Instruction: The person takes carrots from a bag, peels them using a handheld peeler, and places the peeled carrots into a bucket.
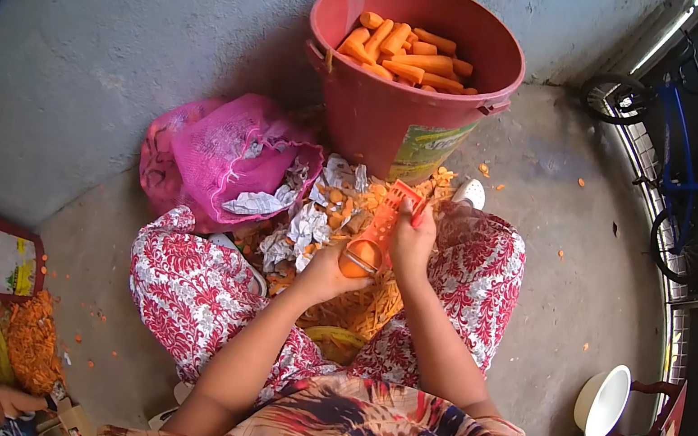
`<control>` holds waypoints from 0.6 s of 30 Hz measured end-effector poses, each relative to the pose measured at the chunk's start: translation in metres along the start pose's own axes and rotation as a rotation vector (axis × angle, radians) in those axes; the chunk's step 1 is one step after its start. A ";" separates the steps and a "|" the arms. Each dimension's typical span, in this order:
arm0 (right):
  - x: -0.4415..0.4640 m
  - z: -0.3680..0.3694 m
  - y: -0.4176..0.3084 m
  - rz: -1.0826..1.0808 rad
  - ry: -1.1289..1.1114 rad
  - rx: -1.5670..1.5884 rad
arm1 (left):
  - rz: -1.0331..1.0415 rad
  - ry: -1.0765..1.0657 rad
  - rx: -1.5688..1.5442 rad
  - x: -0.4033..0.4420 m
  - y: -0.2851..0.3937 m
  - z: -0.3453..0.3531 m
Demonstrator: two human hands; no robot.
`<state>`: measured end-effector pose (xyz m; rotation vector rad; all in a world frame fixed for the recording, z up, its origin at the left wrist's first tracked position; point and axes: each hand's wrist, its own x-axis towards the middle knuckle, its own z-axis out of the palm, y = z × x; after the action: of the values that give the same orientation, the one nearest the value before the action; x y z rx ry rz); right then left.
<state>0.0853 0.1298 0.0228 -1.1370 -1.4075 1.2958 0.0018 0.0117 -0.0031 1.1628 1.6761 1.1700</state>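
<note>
My left hand point(329, 277) is closed around a carrot point(358, 259), its cut or peeled end facing up. My right hand point(411, 244) grips an orange-red plastic peeler point(387, 215) with a slotted handle. The peeler's lower end, where a metal strip shows, lies against the carrot. Under both hands a heap of carrot peelings point(362, 310) fills the space between my legs. Crumpled paper point(308, 228) and carrot bits lie to the left of the hands. A yellow rim point(336, 340) shows below the peelings.
A large red bucket point(359, 96) holding peeled carrots stands ahead by the wall. A pink mesh sack point(227, 153) lies at left. A small red bucket point(2, 264) and another peelings pile point(35, 342) sit far left. People work at both lower corners. A white basin point(602, 402) and bicycle point(681, 170) are right.
</note>
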 end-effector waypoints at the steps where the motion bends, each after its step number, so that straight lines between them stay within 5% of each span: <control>1: 0.000 0.000 0.006 -0.049 -0.015 -0.068 | 0.003 0.007 0.024 -0.001 0.007 0.000; 7: 0.019 -0.003 0.028 0.135 0.003 0.147 | -0.024 -0.006 0.010 0.002 0.003 0.001; 10: 0.055 -0.023 0.059 0.008 0.237 0.204 | 0.042 -0.004 0.004 -0.008 0.007 0.000; 11: 0.057 -0.035 0.029 0.272 0.299 0.439 | 0.112 0.014 0.013 -0.016 0.010 -0.002; 12: 0.069 -0.045 0.040 0.286 0.253 0.353 | 0.181 0.028 0.024 -0.021 0.013 -0.005; 15: 0.048 -0.024 0.002 0.219 0.112 0.499 | -0.239 -0.109 -0.234 -0.019 0.024 -0.010; 16: 0.043 -0.027 0.015 0.244 0.049 0.219 | -0.234 -0.129 -0.298 -0.016 0.021 -0.009; 18: 0.016 -0.010 -0.004 0.216 -0.068 0.454 | -0.229 -0.165 -0.425 -0.011 0.012 -0.004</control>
<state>0.0924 0.1469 0.0278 -0.9547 -0.9805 1.7153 0.0038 0.0025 0.0105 0.7582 1.3131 1.1757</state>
